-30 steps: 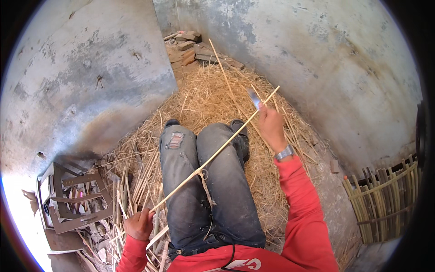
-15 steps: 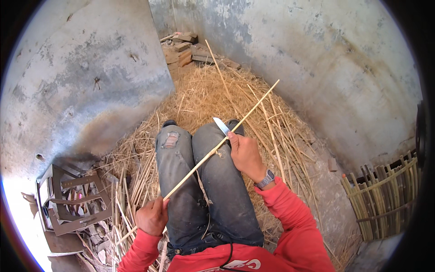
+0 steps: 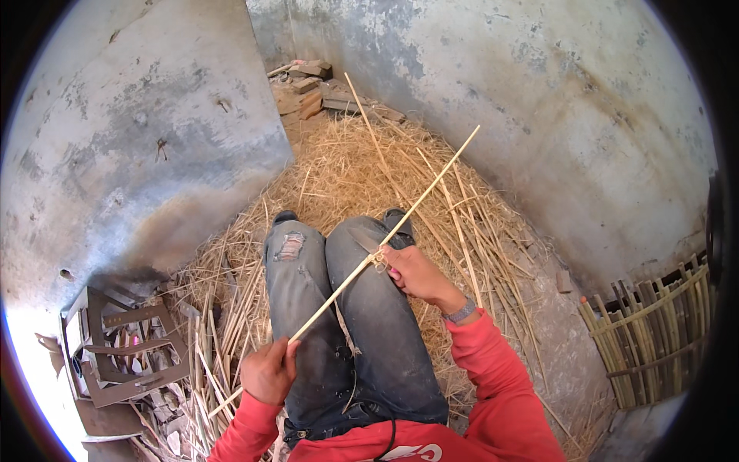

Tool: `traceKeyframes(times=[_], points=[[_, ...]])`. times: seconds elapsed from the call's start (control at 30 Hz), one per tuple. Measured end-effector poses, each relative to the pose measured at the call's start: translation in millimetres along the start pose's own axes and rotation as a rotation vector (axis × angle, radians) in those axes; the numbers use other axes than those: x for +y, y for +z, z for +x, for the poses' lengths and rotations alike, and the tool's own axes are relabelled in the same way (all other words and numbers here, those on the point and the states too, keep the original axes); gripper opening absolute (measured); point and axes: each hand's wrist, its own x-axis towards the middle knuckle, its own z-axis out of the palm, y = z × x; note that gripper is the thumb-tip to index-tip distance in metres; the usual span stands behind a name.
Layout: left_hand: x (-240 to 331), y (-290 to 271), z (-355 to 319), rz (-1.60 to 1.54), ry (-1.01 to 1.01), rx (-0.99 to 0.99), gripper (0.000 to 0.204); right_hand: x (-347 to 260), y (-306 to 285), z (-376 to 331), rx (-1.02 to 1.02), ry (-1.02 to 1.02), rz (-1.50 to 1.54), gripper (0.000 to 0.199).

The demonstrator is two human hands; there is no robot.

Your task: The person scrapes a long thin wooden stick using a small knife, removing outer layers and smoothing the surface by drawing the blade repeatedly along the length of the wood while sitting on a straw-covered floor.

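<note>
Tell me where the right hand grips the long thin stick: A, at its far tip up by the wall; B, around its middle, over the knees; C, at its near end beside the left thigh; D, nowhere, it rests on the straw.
B: the right hand closes on the stick around mid-length over the knees, while the left hand holds its near end.

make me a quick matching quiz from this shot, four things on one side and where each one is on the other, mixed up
Things:
1. left hand
2. right hand
3. woven bamboo basket
4. wood scraps

Places:
a. far corner between the walls
b. gripping the near end of the bamboo strip
c. right edge of view, beside the wall
d. on the strip's middle with a knife, over the knee

Pairs: 1-b, 2-d, 3-c, 4-a
</note>
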Motion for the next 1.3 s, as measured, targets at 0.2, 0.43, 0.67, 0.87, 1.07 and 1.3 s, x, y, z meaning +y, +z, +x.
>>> traceKeyframes(times=[0.2,0.43,0.67,0.87,1.07,1.3], points=[[3,-1,-3,0.044,-0.004,0.009,0.013,-27,-6,-13,0.135,0.057,0.243,0.058],[0,0,-3,0.071,0.018,0.04,0.021,-57,15,-12,0.201,-0.261,-0.485,0.033],[2,4,-2,0.018,-0.023,-0.031,0.025,-47,25,-16,0.265,-0.443,-0.628,0.017],[10,2,-7,-0.057,-0.072,-0.089,0.029,-40,26,-23,0.227,-0.561,-0.717,0.005],[13,7,-11,-0.087,-0.12,-0.094,0.028,-50,47,-27,0.044,-0.688,-0.704,0.008],[11,-6,6,-0.209,-0.211,-0.12,0.024,-97,65,-15,0.425,-0.591,-0.286,0.022]])
